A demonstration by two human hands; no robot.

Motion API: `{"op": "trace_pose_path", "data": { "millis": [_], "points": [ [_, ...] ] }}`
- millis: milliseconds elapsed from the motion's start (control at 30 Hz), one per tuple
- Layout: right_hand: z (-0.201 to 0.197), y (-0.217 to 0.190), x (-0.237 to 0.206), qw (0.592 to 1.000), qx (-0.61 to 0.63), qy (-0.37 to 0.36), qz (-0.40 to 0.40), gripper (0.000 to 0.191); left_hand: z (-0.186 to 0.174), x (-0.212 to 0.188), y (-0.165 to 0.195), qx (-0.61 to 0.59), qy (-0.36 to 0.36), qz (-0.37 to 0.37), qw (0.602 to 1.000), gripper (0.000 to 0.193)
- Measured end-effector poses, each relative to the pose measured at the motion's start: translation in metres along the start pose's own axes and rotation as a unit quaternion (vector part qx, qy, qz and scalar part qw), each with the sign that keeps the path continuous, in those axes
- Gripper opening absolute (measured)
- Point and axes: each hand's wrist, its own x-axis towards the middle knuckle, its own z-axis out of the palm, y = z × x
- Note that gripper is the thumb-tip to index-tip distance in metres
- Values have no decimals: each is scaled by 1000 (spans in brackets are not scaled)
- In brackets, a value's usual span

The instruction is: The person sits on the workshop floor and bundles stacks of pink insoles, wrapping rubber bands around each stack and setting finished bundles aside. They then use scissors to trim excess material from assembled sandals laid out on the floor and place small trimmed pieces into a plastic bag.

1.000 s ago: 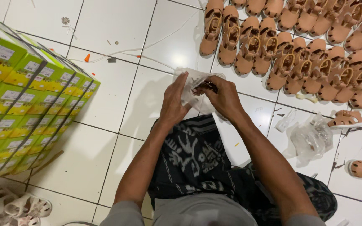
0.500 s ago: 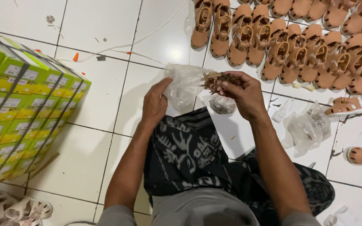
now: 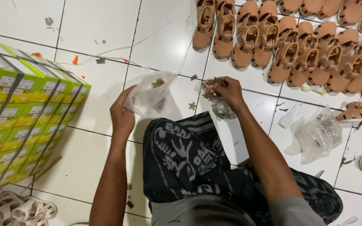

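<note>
Clear, thin plastic — the small bag (image 3: 151, 98) hangs from my left hand (image 3: 122, 115), pinched at its lower edge, its mouth opening toward my right, a few brownish bits showing through near the top. It looks light and limp, likely to sag or slip, so the rim seems the surest place to hold. My right hand (image 3: 227, 93) is closed around a cluster of small brown pieces (image 3: 211, 86), with another crumpled clear bag (image 3: 223, 109) just beneath it. Beyond that hand stand rows of tan sandals (image 3: 290, 46); green boxes (image 3: 21, 121) are stacked well out past my left — all on the white tiled floor (image 3: 97, 25).
</note>
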Motion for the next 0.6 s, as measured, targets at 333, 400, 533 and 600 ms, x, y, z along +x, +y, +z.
{"op": "trace_pose_path", "data": {
  "millis": [333,400,533,600],
  "points": [
    [6,7,-23,889,-366,135,-239,49,-50,-26,-16,-27,68,-21,997,29],
    [29,11,-36,849,-412,131,-304,38,-49,-29,-18,-35,79,-31,996,28],
    [84,30,-50,783,-476,-62,-396,9,-47,-34,-18,-12,88,-11,996,31],
    [93,38,-48,766,-525,-126,-348,21,-46,-37,-18,2,100,-20,995,32]
  ]
}}
